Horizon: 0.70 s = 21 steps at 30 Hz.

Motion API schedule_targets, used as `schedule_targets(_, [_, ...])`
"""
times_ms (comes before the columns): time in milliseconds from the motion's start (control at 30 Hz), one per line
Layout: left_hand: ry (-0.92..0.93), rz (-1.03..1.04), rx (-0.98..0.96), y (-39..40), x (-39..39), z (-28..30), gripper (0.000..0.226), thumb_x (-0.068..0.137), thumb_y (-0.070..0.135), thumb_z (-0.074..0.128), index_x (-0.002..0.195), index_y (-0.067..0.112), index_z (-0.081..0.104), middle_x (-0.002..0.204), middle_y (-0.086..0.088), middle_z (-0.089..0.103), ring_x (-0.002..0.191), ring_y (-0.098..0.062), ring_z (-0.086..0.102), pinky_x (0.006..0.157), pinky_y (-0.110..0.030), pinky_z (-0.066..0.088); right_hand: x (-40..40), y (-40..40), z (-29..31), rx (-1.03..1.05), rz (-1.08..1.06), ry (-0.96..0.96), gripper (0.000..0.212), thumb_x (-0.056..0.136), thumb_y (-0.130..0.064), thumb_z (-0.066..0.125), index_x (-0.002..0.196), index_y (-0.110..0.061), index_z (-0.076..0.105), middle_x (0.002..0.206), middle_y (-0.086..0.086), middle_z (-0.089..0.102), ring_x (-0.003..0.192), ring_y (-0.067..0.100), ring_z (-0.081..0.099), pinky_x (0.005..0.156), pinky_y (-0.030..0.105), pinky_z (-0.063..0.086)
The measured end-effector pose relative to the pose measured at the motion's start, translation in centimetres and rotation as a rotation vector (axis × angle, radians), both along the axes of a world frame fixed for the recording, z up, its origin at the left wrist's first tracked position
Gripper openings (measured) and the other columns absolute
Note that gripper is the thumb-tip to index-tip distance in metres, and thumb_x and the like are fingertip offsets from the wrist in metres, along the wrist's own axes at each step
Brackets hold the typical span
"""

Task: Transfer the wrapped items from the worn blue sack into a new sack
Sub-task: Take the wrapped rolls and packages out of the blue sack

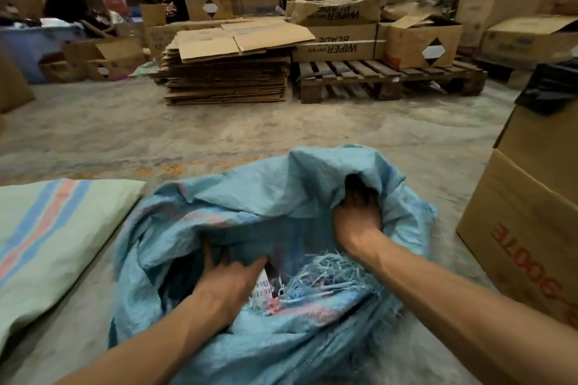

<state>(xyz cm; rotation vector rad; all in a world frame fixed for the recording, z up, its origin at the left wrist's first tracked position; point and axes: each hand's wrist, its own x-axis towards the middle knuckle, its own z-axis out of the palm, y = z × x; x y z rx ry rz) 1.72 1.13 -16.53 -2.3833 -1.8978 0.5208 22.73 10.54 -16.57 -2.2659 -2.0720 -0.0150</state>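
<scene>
The worn blue sack (269,197) lies crumpled on the floor in front of me, its mouth frayed into loose strands. My left hand (230,283) reaches into the mouth, fingers spread against the dark inside next to a wrapped item (264,289) with a white barcode label. My right hand (358,212) grips a fold of the sack's far right rim, its fingertips hidden under the cloth. The new sack (53,237), pale green with blue and pink stripes, lies flat at the left.
A brown carton with red print (525,241) stands close at the right, a black bag on top of it. Across the bare concrete floor (219,134) are a stack of flattened cardboard (228,72) and a wooden pallet (384,81) with boxes.
</scene>
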Motion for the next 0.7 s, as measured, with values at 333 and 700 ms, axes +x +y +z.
schedule_targets(333, [0.08,-0.004,-0.094,1.4,1.0,1.0,0.079,0.087,-0.004,0.041,0.153,0.028,0.012,0.124,-0.008,0.062,0.13,-0.03,0.047,0.103,-0.076,-0.01,0.8,2.9,0.1,-0.202,0.004,-0.114,0.061,0.1,-0.013,0.042,0.153,0.0,0.014,0.155,0.021,0.027,0.14,0.037,0.034,0.114,0.043,0.029])
schedule_targets(700, [0.032,0.01,-0.056,1.8,0.9,0.3,0.074,0.087,-0.002,0.042,0.151,0.028,0.018,0.116,-0.007,0.065,0.119,-0.029,0.055,0.105,-0.073,-0.01,3.1,3.3,0.0,-0.232,-0.108,-0.361,0.048,0.107,-0.014,0.021,0.153,-0.001,0.016,0.159,0.02,0.019,0.147,0.034,0.019,0.118,0.039,0.013])
